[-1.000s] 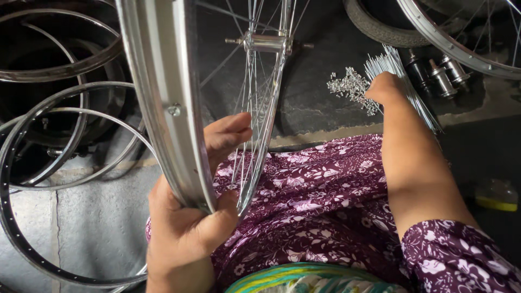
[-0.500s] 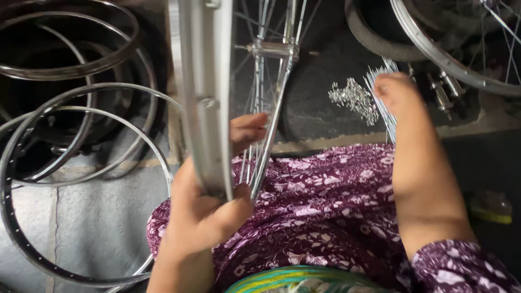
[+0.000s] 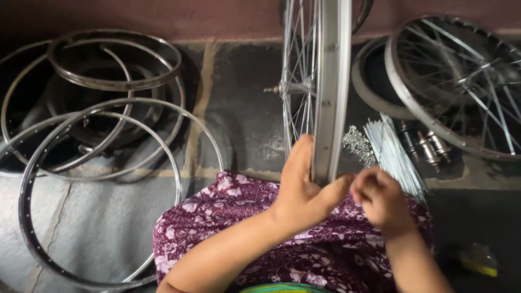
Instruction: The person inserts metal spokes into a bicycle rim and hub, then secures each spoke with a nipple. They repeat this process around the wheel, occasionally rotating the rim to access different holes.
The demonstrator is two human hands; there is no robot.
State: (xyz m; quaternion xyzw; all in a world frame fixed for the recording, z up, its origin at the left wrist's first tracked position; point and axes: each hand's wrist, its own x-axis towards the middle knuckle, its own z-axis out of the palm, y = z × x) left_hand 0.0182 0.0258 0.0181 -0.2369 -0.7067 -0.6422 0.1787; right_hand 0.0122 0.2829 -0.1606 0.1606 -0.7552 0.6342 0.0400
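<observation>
A silver spoked bicycle wheel [image 3: 331, 81] stands upright on edge in front of me, its hub [image 3: 293, 88] to the left of the rim. My left hand [image 3: 304, 190] grips the bottom of the rim, thumb on the right side. My right hand [image 3: 382, 201] sits just right of that thumb, over my lap, with its fingers curled closed. Whether those fingers hold anything is hidden. Behind the right hand lies a bundle of loose silver spokes [image 3: 393, 152], with a small heap of spoke nipples [image 3: 357, 144] beside it.
Several bare metal rims [image 3: 108, 108] are stacked on the floor at the left. A second spoked wheel [image 3: 461, 81] and a tyre [image 3: 369, 92] lie at the right, with two hubs [image 3: 429, 147] near them. My lap is covered by purple floral cloth [image 3: 228, 217].
My right hand has come back from the spoke bundle to the rim's bottom, beside my left hand. The wheel has swung to stand more upright and further right in view.
</observation>
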